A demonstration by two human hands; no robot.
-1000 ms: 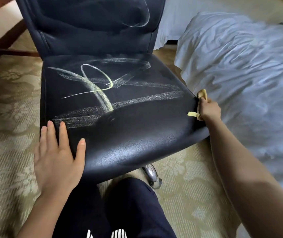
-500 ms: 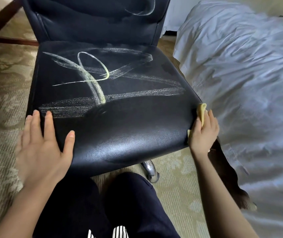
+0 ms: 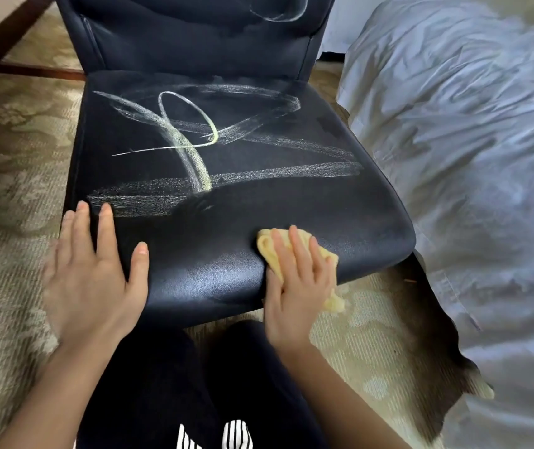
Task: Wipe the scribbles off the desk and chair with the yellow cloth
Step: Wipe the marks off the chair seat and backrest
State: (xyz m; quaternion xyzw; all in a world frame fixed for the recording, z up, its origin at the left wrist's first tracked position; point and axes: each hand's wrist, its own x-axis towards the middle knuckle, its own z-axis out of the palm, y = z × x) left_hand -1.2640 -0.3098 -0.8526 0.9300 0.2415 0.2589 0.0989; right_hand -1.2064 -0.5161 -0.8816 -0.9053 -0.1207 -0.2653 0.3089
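Navy trousers [image 3: 149,384], b/w striped trim [image 3: 215,435]

Views: one only, a wide-angle camera worn on the person's head.
Position: above the front edge of the dark navy leather chair seat [image 3: 291,205], over the person's dark-trousered knees [image 3: 162,384].
Facing: forward and steeply down; the padded navy chair backrest [image 3: 194,37] is cut off at the top.
Nearness: close; the left hand [image 3: 91,280] and right hand [image 3: 294,286] fill the lower middle.
Edges: patterned beige carpet [image 3: 10,189] at left, crumpled pale bedding [image 3: 469,157] at right.
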